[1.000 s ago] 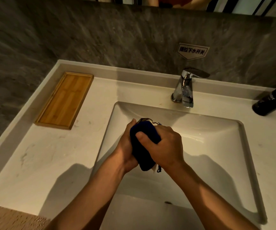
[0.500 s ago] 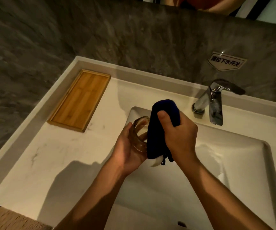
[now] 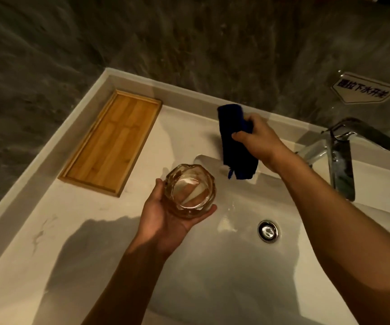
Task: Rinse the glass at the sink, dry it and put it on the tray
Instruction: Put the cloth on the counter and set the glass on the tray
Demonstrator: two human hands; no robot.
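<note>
One glass (image 3: 190,190), dried and ready, hovering near the sink's (image 3: 212,289) left rim.

The left hand (image 3: 165,216) cups that glass from below, fingers wrapped round its base, mouth facing up toward the camera; the right hand (image 3: 257,139) pinches one dark blue cloth (image 3: 233,146), held up and well apart from the glass, over the back of the basin. By my reading, the job now is the carry to the tray (image 3: 112,144), lying bare on the table (image 3: 55,221) to the left. Best kept level, lowered base-first onto the wood, fingers released only once it sits flat, clear of the raised edge. The tally: one glass, one cloth, one tray, one tap (image 3: 339,156), one drain (image 3: 268,231), one wall sign (image 3: 362,90).
</note>
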